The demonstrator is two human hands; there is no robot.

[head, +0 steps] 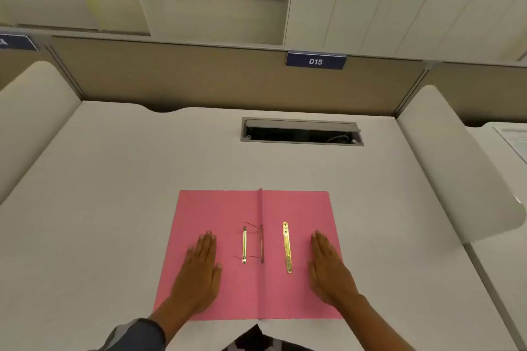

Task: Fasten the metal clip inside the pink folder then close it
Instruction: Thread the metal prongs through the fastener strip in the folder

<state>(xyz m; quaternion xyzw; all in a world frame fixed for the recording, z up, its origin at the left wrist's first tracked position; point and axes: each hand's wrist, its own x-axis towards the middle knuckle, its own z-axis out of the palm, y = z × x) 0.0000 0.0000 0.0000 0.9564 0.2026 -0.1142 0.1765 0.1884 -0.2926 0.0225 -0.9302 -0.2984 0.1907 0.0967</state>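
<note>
The pink folder (228,208) lies open and flat on the white desk, near its front edge. At the fold, two thin metal prongs (261,243) stand up from the fastener. A brass bar (244,244) lies just left of the fold. A longer brass strip (287,246) lies loose on the right flap. My left hand (199,273) rests palm down on the left flap, fingers together, holding nothing. My right hand (328,271) rests palm down on the right flap, beside the strip and apart from it.
A cable slot (302,132) with its lid raised sits in the desk (114,179) behind the folder. Tan partition panels with a sign reading 015 (315,61) close the back. Curved white dividers stand at the left (31,111) and right (456,162).
</note>
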